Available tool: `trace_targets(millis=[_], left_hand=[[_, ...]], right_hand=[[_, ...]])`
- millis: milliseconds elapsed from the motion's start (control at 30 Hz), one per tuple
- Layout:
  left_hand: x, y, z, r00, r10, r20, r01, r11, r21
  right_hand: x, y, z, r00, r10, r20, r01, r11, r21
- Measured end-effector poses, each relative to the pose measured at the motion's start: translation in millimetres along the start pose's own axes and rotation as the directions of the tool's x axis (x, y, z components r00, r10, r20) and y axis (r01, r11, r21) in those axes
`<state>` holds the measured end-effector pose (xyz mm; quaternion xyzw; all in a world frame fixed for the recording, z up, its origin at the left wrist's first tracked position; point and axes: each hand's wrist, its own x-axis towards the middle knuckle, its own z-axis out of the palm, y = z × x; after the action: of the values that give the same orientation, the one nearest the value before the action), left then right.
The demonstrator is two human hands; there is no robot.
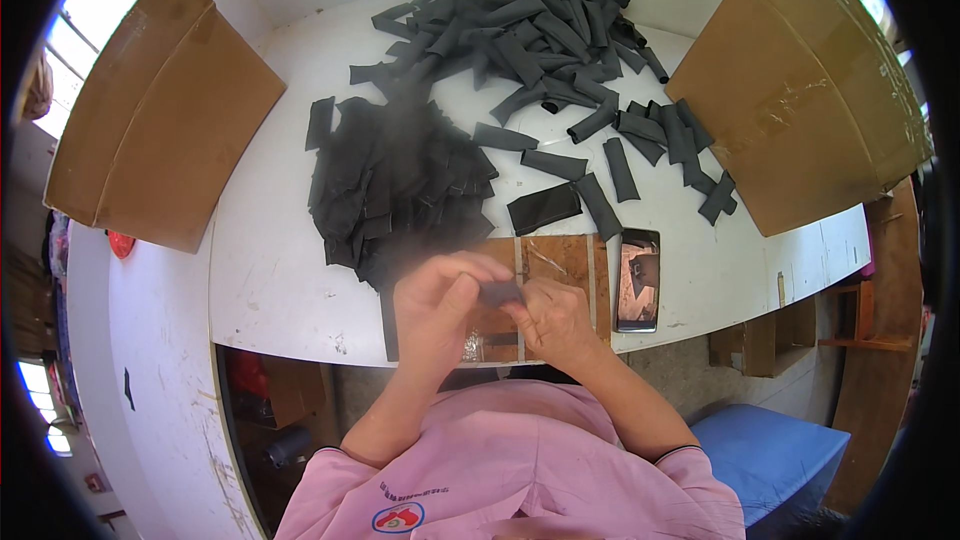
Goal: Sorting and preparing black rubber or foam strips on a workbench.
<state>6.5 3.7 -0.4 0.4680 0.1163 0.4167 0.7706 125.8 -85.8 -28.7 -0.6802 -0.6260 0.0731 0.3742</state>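
A short dark grey fabric sleeve is stretched between my two hands above the near edge of the white table. My left hand pinches its left end, thumb on top. My right hand grips the other end with curled fingers. Under my hands lies a brown board with strips of clear tape. Just beyond, to the left, spreads a heap of flat black fabric pieces. One flat black piece and several loose rolled sleeves lie past the board.
At the back of the white table rises a large pile of dark tubes. Cardboard panels stand at the left and right. A phone lies right of the board. A blue covered stool is at lower right.
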Motion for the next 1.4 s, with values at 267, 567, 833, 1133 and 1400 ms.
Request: trace_targets(millis=[267, 567, 833, 1133, 1400], left_hand=[[2, 10, 3, 0.992, 0.105, 0.074, -0.125, 0.924, 0.362], [5, 10, 8, 0.996, 0.089, 0.000, -0.087, 0.971, 0.224], [2, 7, 3, 1.000, 0.013, 0.014, -0.016, 0.970, 0.242], [-6, 2, -2, 0.996, 0.050, -0.080, -0.015, 0.918, 0.396], [-93, -33, -118, 0.813, 0.331, -0.478, 0.468, 0.116, 0.876]], right_hand=[[-4, -22, -13, 0.976, 0.100, -0.192, -0.060, 0.977, 0.204], [-18, 3, 8, 0.981, 0.192, -0.025, -0.184, 0.966, 0.183], [-11, -10, -4, 0.993, 0.031, -0.112, -0.013, 0.987, 0.159], [2, -5, -4, 0.995, -0.042, -0.087, 0.041, 0.999, -0.014], [71, 12, -67, 0.882, 0.448, -0.146, -0.128, 0.525, 0.841]])
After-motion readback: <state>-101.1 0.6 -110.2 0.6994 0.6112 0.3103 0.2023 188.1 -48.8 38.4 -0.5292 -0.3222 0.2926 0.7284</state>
